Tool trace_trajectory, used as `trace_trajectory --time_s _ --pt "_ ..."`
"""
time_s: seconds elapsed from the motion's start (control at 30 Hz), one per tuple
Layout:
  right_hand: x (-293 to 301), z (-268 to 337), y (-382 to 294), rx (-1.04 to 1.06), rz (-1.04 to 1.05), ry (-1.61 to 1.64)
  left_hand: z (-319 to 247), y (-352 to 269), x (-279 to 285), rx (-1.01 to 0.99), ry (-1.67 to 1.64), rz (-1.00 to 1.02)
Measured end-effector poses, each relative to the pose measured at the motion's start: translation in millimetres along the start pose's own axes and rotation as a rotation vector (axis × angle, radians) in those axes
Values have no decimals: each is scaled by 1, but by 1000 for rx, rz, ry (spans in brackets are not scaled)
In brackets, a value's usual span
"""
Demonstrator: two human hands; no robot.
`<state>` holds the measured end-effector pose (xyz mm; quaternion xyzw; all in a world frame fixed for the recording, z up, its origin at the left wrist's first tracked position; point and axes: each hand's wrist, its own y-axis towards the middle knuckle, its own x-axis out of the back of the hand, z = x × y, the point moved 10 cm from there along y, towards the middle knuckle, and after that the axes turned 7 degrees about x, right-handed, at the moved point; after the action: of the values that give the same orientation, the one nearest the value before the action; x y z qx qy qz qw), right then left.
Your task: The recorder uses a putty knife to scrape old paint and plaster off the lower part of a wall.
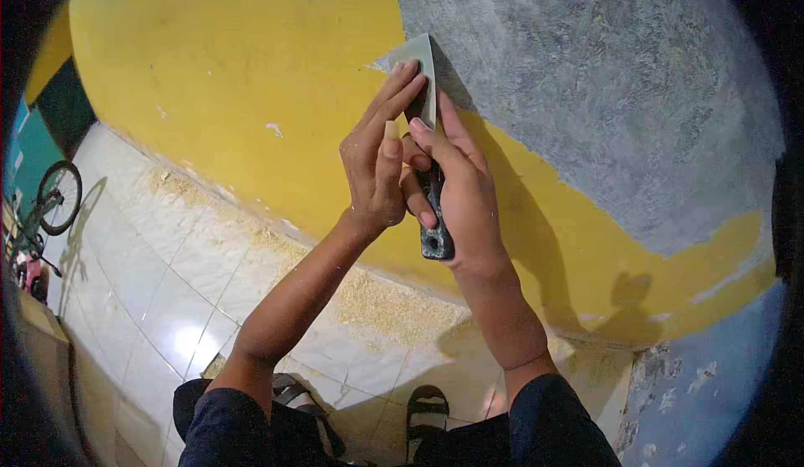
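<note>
A scraper, like a wide putty knife, has its metal blade (414,47) against the wall where yellow paint (251,90) meets a bare grey patch (584,90). My right hand (468,184) grips its dark, worn handle (436,241), with curled fingers around it and the thumb near the blade's base. Fingertips of my left hand (377,146) lie flat on the blade, while the left thumb stands apart from it. The patch has a ragged paint edge, and a small torn point of paint shows left of the blade.
Yellow paint flakes (383,307) lie along the wall's foot on white floor tiles (182,278). A bicycle wheel (59,198) stands at far left, above a wooden piece of furniture (38,335). A chipped blue wall (710,379) adjoins at lower right. My sandaled feet (427,413) are below.
</note>
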<state>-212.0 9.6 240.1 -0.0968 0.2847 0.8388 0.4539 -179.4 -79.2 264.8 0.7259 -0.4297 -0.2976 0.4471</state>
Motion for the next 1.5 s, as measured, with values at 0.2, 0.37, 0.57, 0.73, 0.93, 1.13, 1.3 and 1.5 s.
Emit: trace_trajectory --time_s 0.2,0.37,0.57,0.73,0.93,1.13,1.3,1.5 --pt "-3 1 23 42 95 -31 0 3 0 -91 -2 15" --pt "-13 24 31 342 127 98 5 -8 16 -150 175 35" --pt "-5 38 33 631 410 320 25 -21 55 113 375 6" --pt "-38 47 31 714 277 274 53 -32 91 62 484 48" --pt "-45 74 25 967 104 124 55 17 133 -211 381 -161" --pt "9 143 -9 1276 -94 -98 12 81 170 -354 -65 -331" --pt "17 178 -4 1213 -99 -248 -35 123 155 -318 -134 -213" --pt "44 236 7 1031 -216 -406 -67 136 172 57 123 99"
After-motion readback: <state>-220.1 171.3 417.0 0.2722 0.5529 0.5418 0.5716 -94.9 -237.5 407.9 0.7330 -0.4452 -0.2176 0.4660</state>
